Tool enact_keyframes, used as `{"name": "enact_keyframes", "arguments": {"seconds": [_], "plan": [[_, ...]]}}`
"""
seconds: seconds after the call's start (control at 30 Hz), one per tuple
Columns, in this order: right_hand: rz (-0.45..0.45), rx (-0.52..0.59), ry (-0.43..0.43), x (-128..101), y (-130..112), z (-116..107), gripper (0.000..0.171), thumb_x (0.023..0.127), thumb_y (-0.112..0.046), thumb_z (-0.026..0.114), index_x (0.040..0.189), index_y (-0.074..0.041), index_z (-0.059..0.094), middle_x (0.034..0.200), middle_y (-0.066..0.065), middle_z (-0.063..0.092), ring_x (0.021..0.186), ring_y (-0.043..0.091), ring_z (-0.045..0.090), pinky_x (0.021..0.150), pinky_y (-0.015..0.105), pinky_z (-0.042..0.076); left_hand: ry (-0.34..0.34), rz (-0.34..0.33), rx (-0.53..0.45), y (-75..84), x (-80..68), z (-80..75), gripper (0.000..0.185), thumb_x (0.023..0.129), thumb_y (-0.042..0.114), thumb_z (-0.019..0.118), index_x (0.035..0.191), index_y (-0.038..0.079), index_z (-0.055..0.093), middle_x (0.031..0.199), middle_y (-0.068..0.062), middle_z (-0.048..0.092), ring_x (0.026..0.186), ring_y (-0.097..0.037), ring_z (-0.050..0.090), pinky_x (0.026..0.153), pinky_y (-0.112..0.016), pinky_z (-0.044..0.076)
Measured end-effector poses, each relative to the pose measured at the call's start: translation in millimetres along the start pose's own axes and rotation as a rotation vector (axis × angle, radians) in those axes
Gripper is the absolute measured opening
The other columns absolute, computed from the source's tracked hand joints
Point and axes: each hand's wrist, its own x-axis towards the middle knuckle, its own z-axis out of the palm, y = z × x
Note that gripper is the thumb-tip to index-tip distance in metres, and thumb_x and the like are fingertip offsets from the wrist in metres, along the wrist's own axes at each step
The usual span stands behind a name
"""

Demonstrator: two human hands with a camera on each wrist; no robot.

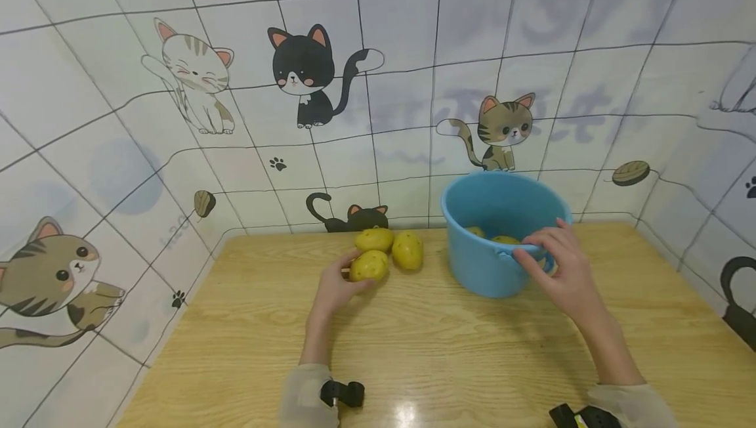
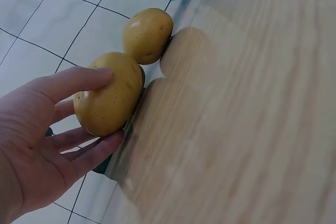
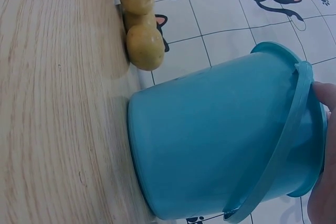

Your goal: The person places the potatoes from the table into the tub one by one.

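Note:
My left hand (image 1: 335, 289) grips a yellow potato (image 1: 370, 266), its thumb on the near side and its fingers curled round the other, as the left wrist view shows. Just behind it lies a second potato (image 1: 375, 239), and a third potato (image 1: 407, 251) sits to the right. A blue plastic bucket (image 1: 487, 270) stands upright on the table, with its handle (image 3: 281, 153) hanging down the side. My right hand (image 1: 564, 267) pinches the bucket's front right rim, thumb outside. Inside the bucket potatoes (image 1: 506, 240) show partly over the rim.
The wooden table (image 1: 401, 349) runs back to a wall (image 1: 407, 86) with a tile pattern and cartoon cats. Side walls close in on the left and right. A small black device (image 1: 342, 393) is strapped to each sleeve.

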Motion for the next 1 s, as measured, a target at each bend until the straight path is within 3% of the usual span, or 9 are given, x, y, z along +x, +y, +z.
{"name": "enact_keyframes", "arguments": {"seconds": [0.4, 0.7, 1.0], "plan": [[-0.004, 0.005, 0.006, 0, -1, 2, 0.016, 0.094, -0.02, 0.073, 0.09, -0.005, 0.068, 0.093, 0.007, 0.064, 0.099, 0.003, 0.052, 0.121, 0.05, 0.017, 0.025, 0.017, -0.024, 18.2, -0.8, -4.0, 0.065, 0.078, 0.014, 0.086, 0.137, 0.004, 0.061, 0.126, -0.021, 0.062, 0.105, -0.038, 0.066, 0.088, -0.045, 0.057], [0.016, 0.001, -0.006, 0, -3, 0, 0.01, 0.091, -0.013, 0.074, 0.09, -0.006, 0.068, 0.093, 0.003, 0.063, 0.098, 0.005, 0.052, 0.122, 0.049, 0.017, 0.062, 0.108, -0.048, 39.6, 0.3, -4.3, 0.067, 0.079, 0.016, 0.087, 0.139, 0.007, 0.06, 0.126, -0.015, 0.064, 0.102, -0.035, 0.066, 0.087, -0.043, 0.057], [-0.027, 0.022, 0.041, -1, 0, 4, 0.014, 0.093, -0.021, 0.075, 0.089, -0.009, 0.068, 0.093, 0.004, 0.064, 0.095, 0.013, 0.053, 0.121, 0.05, 0.019, 0.093, 0.213, -0.137, 61.1, -1.6, -1.0, 0.067, 0.077, 0.011, 0.089, 0.137, 0.008, 0.061, 0.124, -0.017, 0.065, 0.099, -0.037, 0.067, 0.089, -0.049, 0.056]]}}
